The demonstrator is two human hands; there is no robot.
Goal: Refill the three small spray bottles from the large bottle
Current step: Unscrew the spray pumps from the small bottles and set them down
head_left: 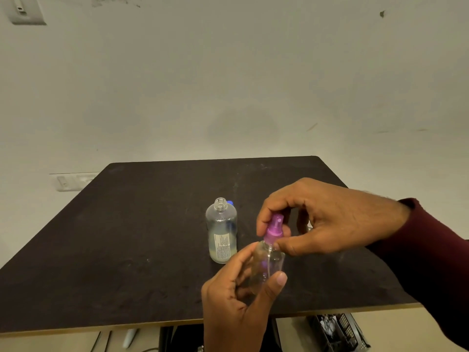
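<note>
Dark table point(127, 237) mid-surface, left hand point(236, 295) gripping spray bottle point(266, 262), right hand point(327, 219) pinching its purple top point(274, 228).

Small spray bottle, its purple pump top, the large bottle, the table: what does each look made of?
Small spray bottle: clear, glossy, likely plastic; fingers show through it.
Purple pump top: opaque moulded plastic, slight sheen.
Large bottle: clear glass or hard plastic, cannot tell which; threaded open neck, paper-like printed label.
Table: dark matte board, scuffed, with a pale edge, probably laminate.
</note>
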